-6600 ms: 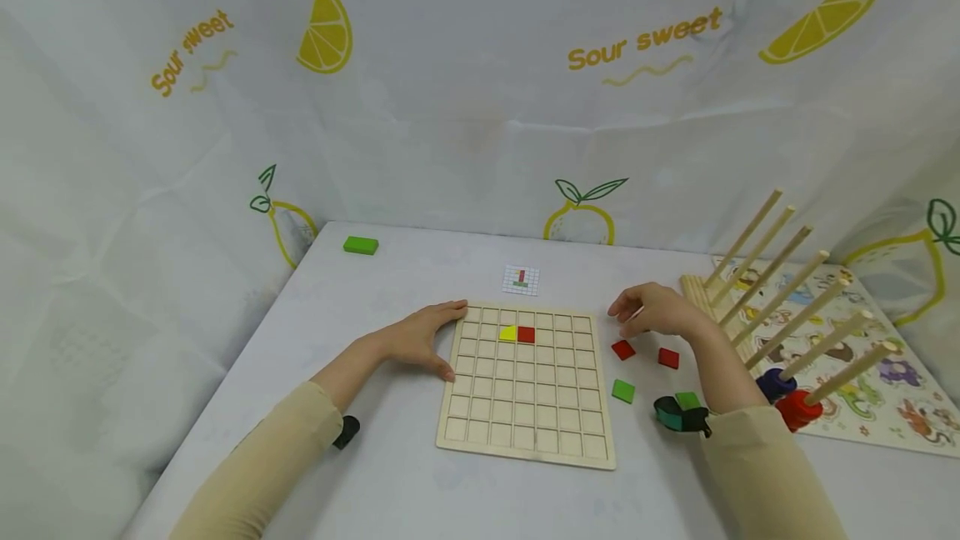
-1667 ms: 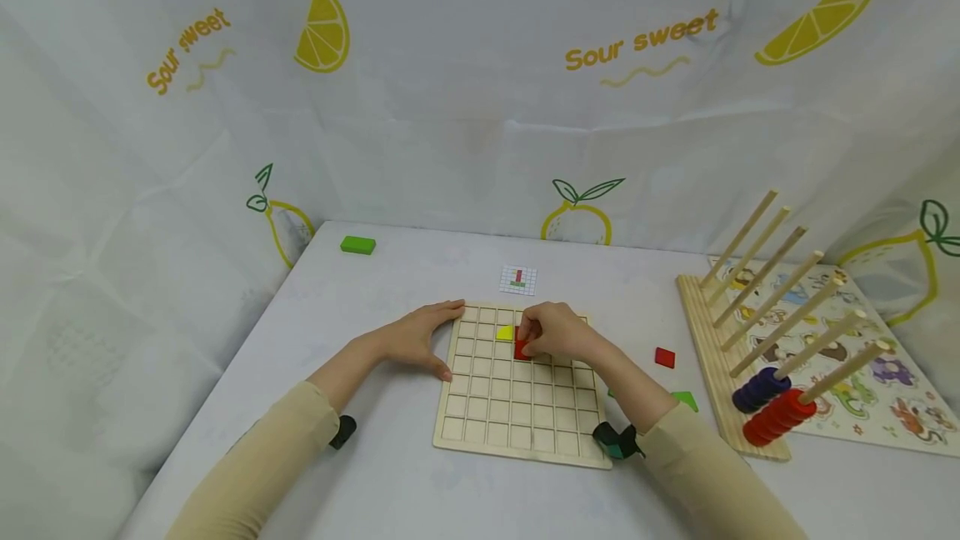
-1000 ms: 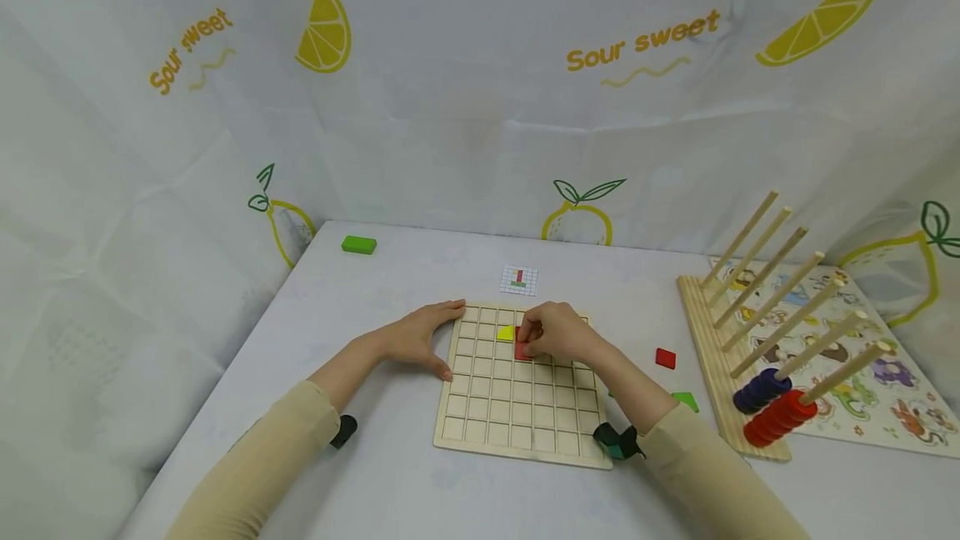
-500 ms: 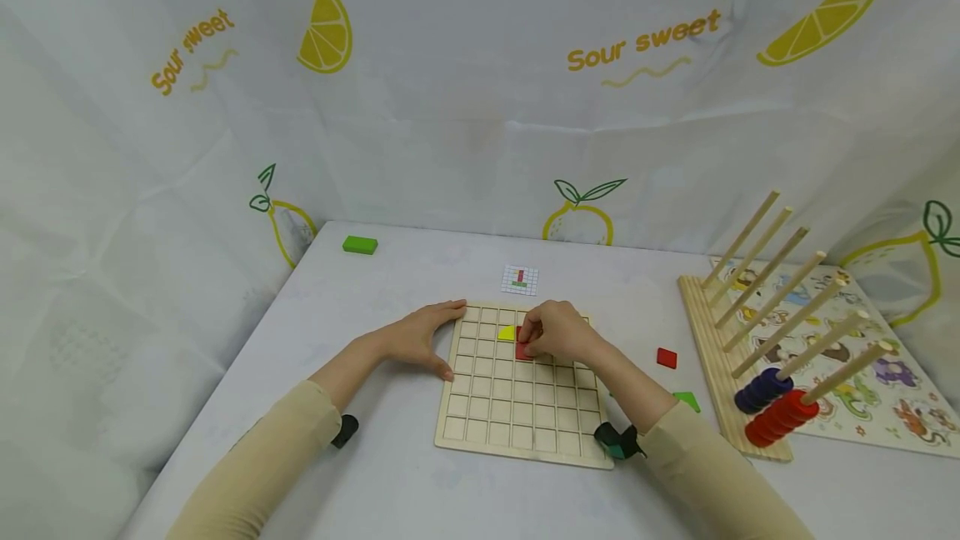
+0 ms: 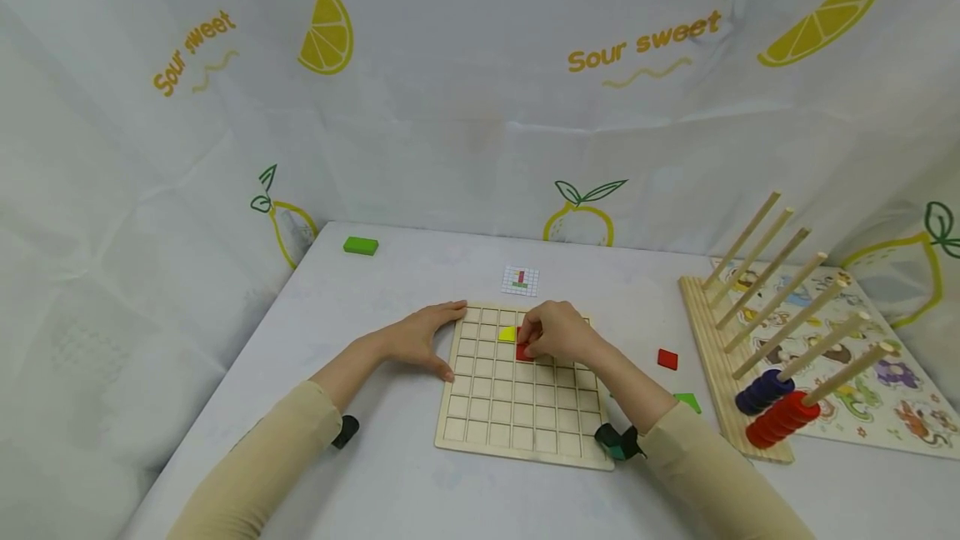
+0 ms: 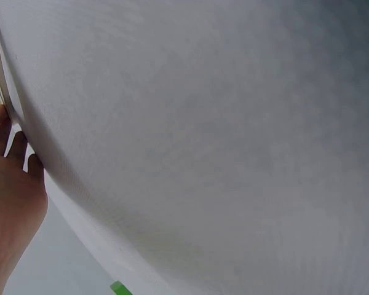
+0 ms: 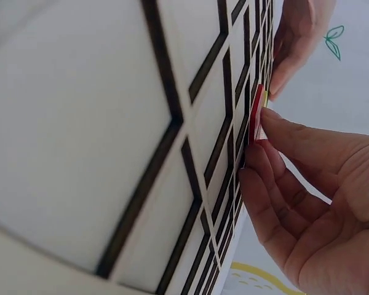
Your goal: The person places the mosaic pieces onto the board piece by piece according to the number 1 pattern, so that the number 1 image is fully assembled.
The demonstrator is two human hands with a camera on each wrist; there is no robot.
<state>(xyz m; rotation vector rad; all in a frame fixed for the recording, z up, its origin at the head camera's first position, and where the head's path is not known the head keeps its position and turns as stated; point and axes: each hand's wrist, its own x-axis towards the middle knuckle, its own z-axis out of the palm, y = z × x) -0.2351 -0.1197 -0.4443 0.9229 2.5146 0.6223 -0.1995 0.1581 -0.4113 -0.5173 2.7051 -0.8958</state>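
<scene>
My left hand [image 5: 414, 338] rests against the left edge of the wooden grid board [image 5: 480, 432], thumb and fingers spread along it. In the left wrist view, the left fingertips [image 6: 19, 138] touch the board's edge. My right hand [image 5: 558, 332] pinches a red square tile [image 5: 522, 352] at a cell in the board's upper middle. The right wrist view shows thumb and fingers at the red tile [image 7: 255, 114], close to the grid. Another red tile, mostly hidden by the fingers, lies directly above it. Left of that sits a yellow tile [image 5: 507, 333] with a slanted side.
Right of the board lie a red tile [image 5: 667, 359] and a green tile [image 5: 687, 402]; another green bit is mostly hidden by the right arm. A pattern card [image 5: 521, 280] lies behind the board. A peg rack [image 5: 701, 307] with blue and red rings stands right; a green block [image 5: 361, 246] sits far left.
From beside the loose red tiles on the right, my right hand has moved left onto the board with one. It has held nearly still there lately. My left hand stays in place.
</scene>
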